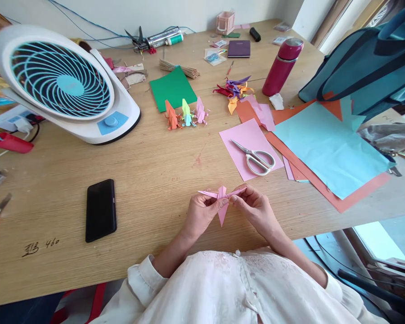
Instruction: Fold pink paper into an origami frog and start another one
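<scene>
A pink folded paper figure (222, 205) is held between both hands above the front edge of the table. It has a pointed tail hanging down, a blunt top and a thin arm out to each side. My left hand (201, 212) pinches its left side between thumb and fingers. With thumb and forefinger my right hand (255, 208) grips the right side, near the thin right arm. White-handled scissors (259, 163) lie on a pink paper sheet (232, 143) just beyond my right hand. Farther off stand small folded figures in orange (172, 115), green (186, 109) and pink (200, 110).
A black phone (101, 210) lies to the left, with a white fan (87, 127) behind it. Large blue paper (327, 144) over orange sheets covers the right side. A green sheet (173, 90), a red bottle (281, 72) and a teal bag (361, 67) are farther back.
</scene>
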